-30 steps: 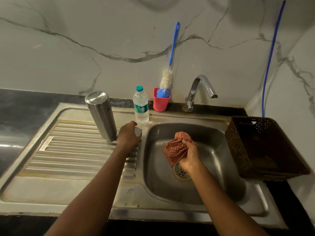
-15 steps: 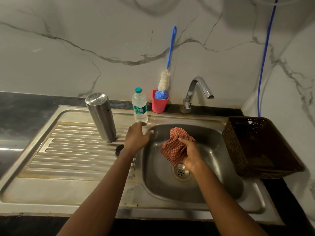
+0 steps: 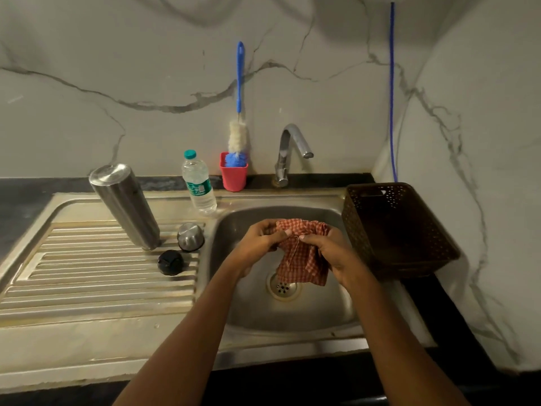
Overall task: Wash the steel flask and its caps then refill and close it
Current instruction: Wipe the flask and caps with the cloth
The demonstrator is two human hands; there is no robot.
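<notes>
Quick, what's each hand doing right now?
Left hand: grips the checked cloth over the sink basin.
Right hand: grips the same cloth.

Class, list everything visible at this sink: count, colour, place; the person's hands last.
steel flask: 1, silver, standing on drainboard
steel cap: 1, silver, drainboard, beside flask
black cap: 1, black, drainboard
water bottle: 1, clear, teal lid, sink's back ledge
cup: 1, red, against wall
bottle brush: 1, blue-white, in cup
tap: 1, chrome, behind basin
basket: 1, brown, right of basin
cord: 1, blue, on wall
checked cloth: 1, red-white, over basin
sink: 1, steel, in counter
left hand: 1, grips cloth
right hand: 1, grips cloth
</notes>
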